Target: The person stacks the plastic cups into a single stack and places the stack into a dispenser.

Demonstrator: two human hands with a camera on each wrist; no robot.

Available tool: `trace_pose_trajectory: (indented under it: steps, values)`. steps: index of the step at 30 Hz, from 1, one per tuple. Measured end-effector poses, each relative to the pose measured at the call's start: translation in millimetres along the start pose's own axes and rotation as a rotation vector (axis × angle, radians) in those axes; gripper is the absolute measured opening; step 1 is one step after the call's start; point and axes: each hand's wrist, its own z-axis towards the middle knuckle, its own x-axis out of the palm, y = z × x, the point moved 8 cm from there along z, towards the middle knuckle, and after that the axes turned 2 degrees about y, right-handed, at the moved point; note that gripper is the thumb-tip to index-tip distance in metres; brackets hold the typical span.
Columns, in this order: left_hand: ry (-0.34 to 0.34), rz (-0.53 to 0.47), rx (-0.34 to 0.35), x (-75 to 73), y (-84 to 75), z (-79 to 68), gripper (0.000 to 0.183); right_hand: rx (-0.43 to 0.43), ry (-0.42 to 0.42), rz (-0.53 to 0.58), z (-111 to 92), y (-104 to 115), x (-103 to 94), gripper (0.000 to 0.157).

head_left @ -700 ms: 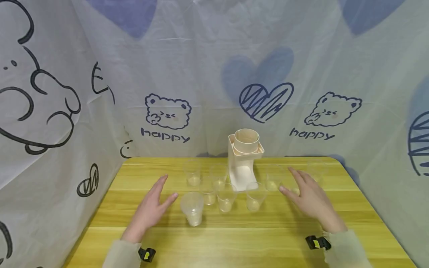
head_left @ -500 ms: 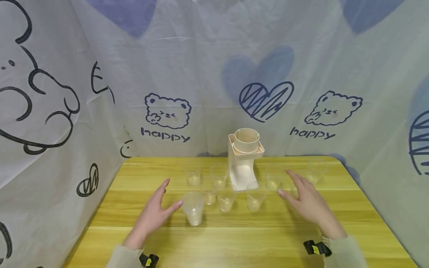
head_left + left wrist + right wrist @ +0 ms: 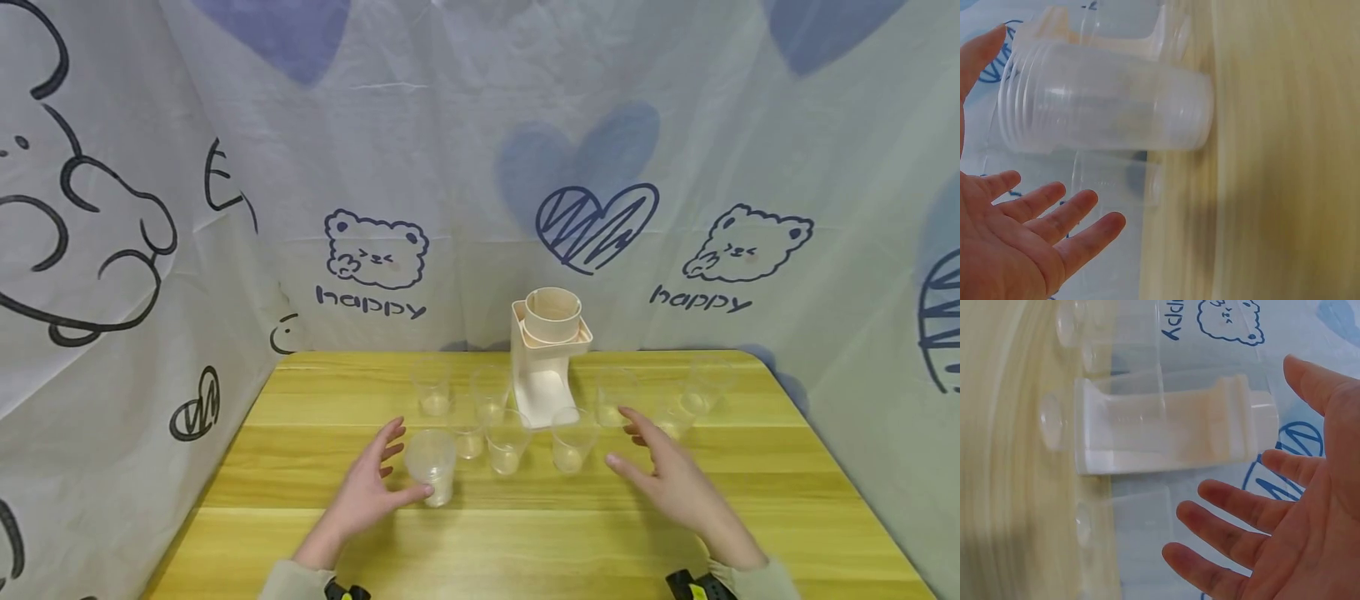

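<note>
A stack of nested clear plastic cups (image 3: 432, 460) stands upright at the front left of the group. My left hand (image 3: 365, 497) is beside it, thumb in front and fingers to its left. In the left wrist view the fingers (image 3: 1075, 215) are spread around the stack, and a gap shows between them and it. My right hand (image 3: 672, 485) hovers right of a single clear cup (image 3: 572, 443), fingers loosely bent, holding nothing. Behind the cups is a cream-coloured cup dispenser or holder (image 3: 542, 390) with a round tube on top.
Several more single clear cups stand spread over the back half of the wooden table (image 3: 525, 550), among them one at the left (image 3: 432, 398) and one at the far right (image 3: 701, 393). A printed cloth (image 3: 480, 167) hangs behind the table and at both sides.
My left hand has moved right and nearer to me, coming up to the nested cups. My right hand has shifted left and towards me. The dispenser and cups look unmoved.
</note>
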Motion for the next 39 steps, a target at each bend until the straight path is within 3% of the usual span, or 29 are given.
trace_pose_trajectory:
  steps: [9,20,31,39]
  values:
    - [0.005,0.032,0.028,18.0,-1.5,2.4,0.103,0.025,0.055,0.125,-1,1,21.3,0.064]
    - [-0.005,0.004,0.021,25.0,-1.6,5.7,0.094,-0.062,0.163,0.233,4,19,52.0,0.063]
    - [0.038,-0.076,0.035,33.4,-3.7,9.9,0.089,-0.144,0.294,0.263,14,37,93.5,0.07]
    - [0.079,-0.107,0.05,39.2,-5.5,10.4,0.089,-0.173,0.25,0.204,23,41,111.9,0.076]
